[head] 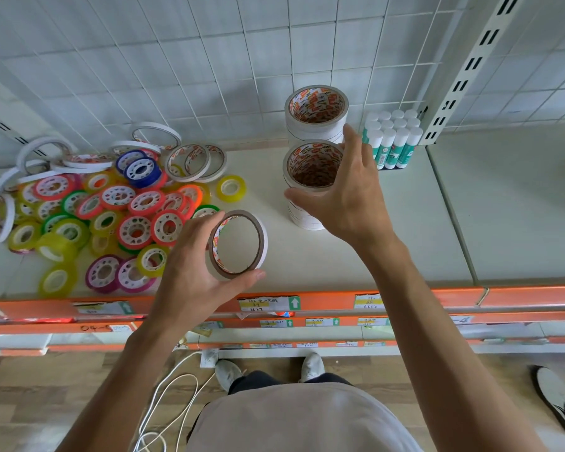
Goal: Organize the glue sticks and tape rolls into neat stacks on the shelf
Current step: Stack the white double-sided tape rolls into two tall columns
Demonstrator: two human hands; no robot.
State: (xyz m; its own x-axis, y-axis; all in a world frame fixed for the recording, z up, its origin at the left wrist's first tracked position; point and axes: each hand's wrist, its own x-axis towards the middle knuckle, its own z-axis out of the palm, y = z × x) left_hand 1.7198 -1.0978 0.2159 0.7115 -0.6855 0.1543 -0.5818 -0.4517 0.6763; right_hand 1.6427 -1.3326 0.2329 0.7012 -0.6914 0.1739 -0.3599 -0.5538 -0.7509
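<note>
My left hand [190, 272] grips a thin white tape roll [238, 244] above the front of the shelf [421, 230]. My right hand [346, 197] wraps thumb and fingers around the top of the near stack of white tape rolls [307, 203]. A second, taller stack of white rolls [317, 115] stands right behind it against the wire back. A block of glue sticks [392, 138] with white caps stands upright to the right of the stacks. A loose pile of coloured small tape rolls [118, 210] and thin white rolls [190, 161] covers the shelf's left part.
A single yellow tape roll [231, 188] lies between the pile and the stacks. An orange price rail [340, 300] runs along the shelf's front edge. A slotted upright [470, 66] stands at the right. White cables [167, 406] lie on the floor by my feet; another person's shoe [558, 399] is at right.
</note>
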